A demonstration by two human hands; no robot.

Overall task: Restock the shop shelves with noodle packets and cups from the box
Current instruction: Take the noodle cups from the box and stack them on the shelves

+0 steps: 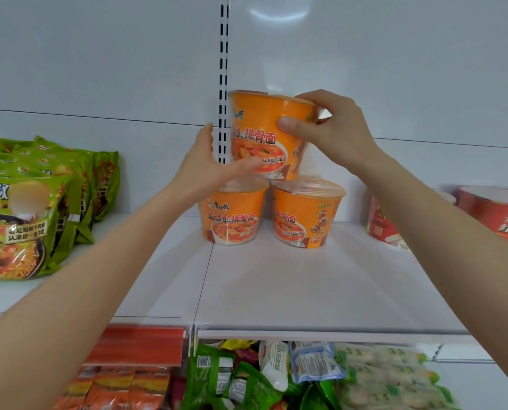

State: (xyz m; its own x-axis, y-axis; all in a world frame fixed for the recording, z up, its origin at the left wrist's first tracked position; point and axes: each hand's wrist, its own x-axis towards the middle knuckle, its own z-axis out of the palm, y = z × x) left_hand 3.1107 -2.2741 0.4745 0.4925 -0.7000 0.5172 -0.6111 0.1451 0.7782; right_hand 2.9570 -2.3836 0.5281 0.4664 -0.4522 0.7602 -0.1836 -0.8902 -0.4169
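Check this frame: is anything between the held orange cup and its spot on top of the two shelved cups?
Nothing visible. The held orange cup, gripped by the left hand and right hand, sits just above the two orange cups; only the left thumb lies near the gap.

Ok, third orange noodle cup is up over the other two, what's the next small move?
Probably lower the held orange noodle cup to straddle both lids of the two orange cups; it's tilted, gripped by right hand and left hand, so level it first.
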